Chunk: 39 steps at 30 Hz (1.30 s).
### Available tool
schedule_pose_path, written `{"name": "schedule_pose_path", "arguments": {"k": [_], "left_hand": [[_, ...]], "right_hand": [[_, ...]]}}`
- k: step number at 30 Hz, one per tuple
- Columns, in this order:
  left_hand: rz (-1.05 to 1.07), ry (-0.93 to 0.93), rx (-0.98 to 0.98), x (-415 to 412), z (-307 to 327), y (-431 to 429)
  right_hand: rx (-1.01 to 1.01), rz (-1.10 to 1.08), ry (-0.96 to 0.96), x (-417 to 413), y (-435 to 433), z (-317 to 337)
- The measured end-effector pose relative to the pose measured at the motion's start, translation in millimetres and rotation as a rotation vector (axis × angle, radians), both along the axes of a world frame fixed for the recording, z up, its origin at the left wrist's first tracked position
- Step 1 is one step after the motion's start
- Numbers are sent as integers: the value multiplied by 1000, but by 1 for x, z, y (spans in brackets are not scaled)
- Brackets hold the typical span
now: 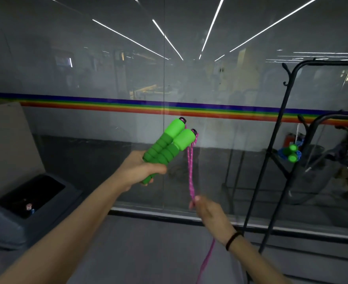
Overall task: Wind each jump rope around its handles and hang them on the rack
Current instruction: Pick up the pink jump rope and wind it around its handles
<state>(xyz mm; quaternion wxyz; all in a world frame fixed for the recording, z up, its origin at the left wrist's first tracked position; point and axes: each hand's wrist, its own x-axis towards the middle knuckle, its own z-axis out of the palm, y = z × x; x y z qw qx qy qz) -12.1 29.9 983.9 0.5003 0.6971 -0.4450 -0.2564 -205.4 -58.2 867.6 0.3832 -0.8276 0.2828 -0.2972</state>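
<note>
While the left hand (140,171) grips both green handles (169,148) together and the right hand (208,214) pinches the pink rope (190,171) below, slack may let early turns slip off.

Single head-worn wide-angle view, looking forward, slightly down, near glass wall (87,68); rack (329,62) at right edge.

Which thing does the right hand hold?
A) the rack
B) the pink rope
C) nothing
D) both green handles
B: the right hand pinches the pink rope just below the green handles, which the left hand grips together.
</note>
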Motion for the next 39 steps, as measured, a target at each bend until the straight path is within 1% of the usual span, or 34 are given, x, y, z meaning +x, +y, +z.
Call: {"name": "schedule_pose_path", "arguments": {"k": [2, 3, 4, 6, 7, 9, 10, 11, 13, 15, 17, 20, 22, 24, 26, 28, 30, 32, 34, 37, 39], "left_hand": [[87, -220, 65, 6, -5, 0], [115, -374, 124, 8, -8, 0], [128, -524, 186, 8, -12, 1], [94, -773, 263, 4, -21, 3], [51, -860, 277, 2, -26, 3], [-91, -974, 277, -3, -31, 6], [-176, -999, 277, -4, -32, 9], [-259, -997, 281, -4, -31, 13], [-383, -933, 266, 0, -26, 20], [-434, -809, 191, 4, -23, 25], [-451, -699, 144, 9, -22, 26], [-448, -627, 134, 15, -18, 27], [-441, -559, 117, 20, -14, 29], [-427, -450, 88, 19, -12, 30], [-360, -342, 34, 15, -13, 27], [-241, -272, -15, 10, -14, 22], [-91, -301, -23, 7, -19, 15], [3, -424, 23, 5, -26, 10], [9, -573, 72, 2, -33, 7], [-119, -804, 183, -5, -36, 7], [-270, -966, 276, -12, -34, 8]], "right_hand": [[-305, 147, 403, 2, 15, 30], [-413, 178, 525, 6, 23, 49], [-499, 201, 583, 9, 29, 68], [-650, 250, 566, 16, 33, 102], [-692, 272, 550, 20, 32, 116], [-721, 319, 560, 29, 19, 136], [-699, 339, 563, 33, 8, 142], [-628, 358, 545, 36, -5, 143], [-353, 397, 415, 36, -29, 139], [-81, 420, 255, 31, -43, 124], [109, 444, 161, 26, -53, 102], [305, 432, 119, 16, -60, 75], [397, 380, 90, 7, -60, 67], [462, 336, 66, 3, -52, 63], [387, 364, 103, 4, -33, 60], [262, 377, 190, 8, -12, 61], [9, 340, 315, 10, 2, 70], [-303, 321, 458, 9, 8, 82], [-477, 343, 581, 8, 10, 98], [-579, 334, 695, 5, 7, 123], [-553, 349, 677, 5, 2, 136]]}}
